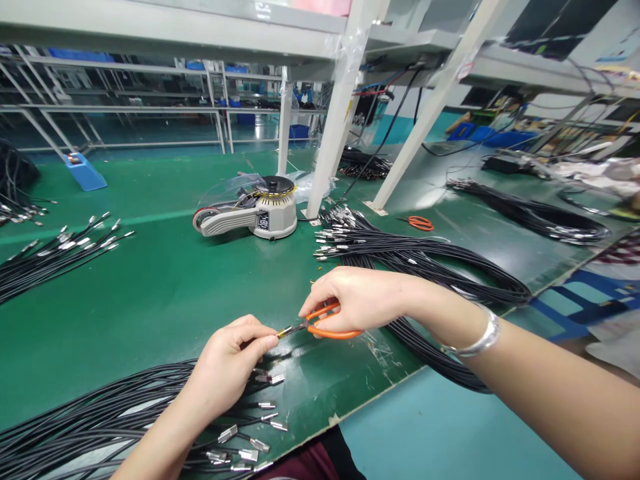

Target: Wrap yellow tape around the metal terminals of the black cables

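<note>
Two bare hands work above the green bench (165, 287), seen in front of the wearer. The fingers of the left hand (233, 363) are closed, thumb against forefinger, gripping a thin piece (284, 332) with yellow on it. The fingers of the right hand (357, 297) are curled around the orange handles of the pliers (345, 335); the metal nose points toward the left fingers and meets the far end of the thin piece. Whether the nose is fully closed cannot be told. A silvery bracelet (483, 340) circles the right wrist.

Below and to the left of the left fingers lies a bundle of black cables (100, 407), its metal ends (249, 455) fanned out toward the bench's near edge. Beyond the right fingers, a looped cable bundle (440, 260) has its ends pointing left. Farther off, beyond both sets of fingers, stands a pale round machine (275, 217) with a black top; to its right, past a white post (333, 127), rests an orange-handled tool (420, 223). Well apart from the left fingers, toward the far left, are another group of cables (55, 257) and a small blue box (86, 173).
</note>
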Tool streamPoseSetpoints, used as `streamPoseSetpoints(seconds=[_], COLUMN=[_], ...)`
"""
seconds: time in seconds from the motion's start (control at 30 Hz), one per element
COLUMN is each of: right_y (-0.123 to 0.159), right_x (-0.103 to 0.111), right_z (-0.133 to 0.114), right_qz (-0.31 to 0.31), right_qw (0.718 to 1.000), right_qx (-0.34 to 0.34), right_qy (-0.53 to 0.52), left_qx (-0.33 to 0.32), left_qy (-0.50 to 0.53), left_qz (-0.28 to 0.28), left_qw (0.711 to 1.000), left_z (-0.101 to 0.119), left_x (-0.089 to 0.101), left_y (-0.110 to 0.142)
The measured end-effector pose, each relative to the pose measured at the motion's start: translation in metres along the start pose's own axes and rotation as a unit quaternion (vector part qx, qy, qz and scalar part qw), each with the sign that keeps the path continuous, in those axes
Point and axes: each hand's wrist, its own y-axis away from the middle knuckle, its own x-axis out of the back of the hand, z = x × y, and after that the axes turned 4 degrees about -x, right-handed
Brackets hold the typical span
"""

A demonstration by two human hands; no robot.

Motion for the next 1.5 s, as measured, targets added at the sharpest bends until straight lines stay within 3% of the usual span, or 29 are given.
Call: streamPoseSetpoints(seconds=[0.33,0.67,0.93,1.2,1.5], right_y=[0.000,0.000,0.008,0.012,0.001], right_x=[0.002,0.005,-0.005,0.001,-0.001], right_z=[0.001,-0.002,0.003,0.003,0.000], right_qz=[-0.032,-0.035,-0.008,0.017,-0.040], right_qw=[0.999,0.997,0.996,0.998,0.999], right_qx=[-0.007,0.018,-0.011,-0.019,-0.024], right_qy=[-0.001,0.059,0.086,0.050,0.023], left_qx=[0.006,-0.019,-0.015,-0.021,-0.032], left_qy=[0.002,-0.005,0.006,-0.006,-0.017], left_qz=[-0.020,0.007,0.037,0.044,0.024], left_qw=[1.000,1.000,0.999,0.999,0.999], left_z=[-0.002,-0.007,-0.006,-0.006,-0.009], left_x=[0.000,-0.007,-0.005,-0.006,-0.007], left_y=[0.000,0.005,0.003,0.004,0.006])
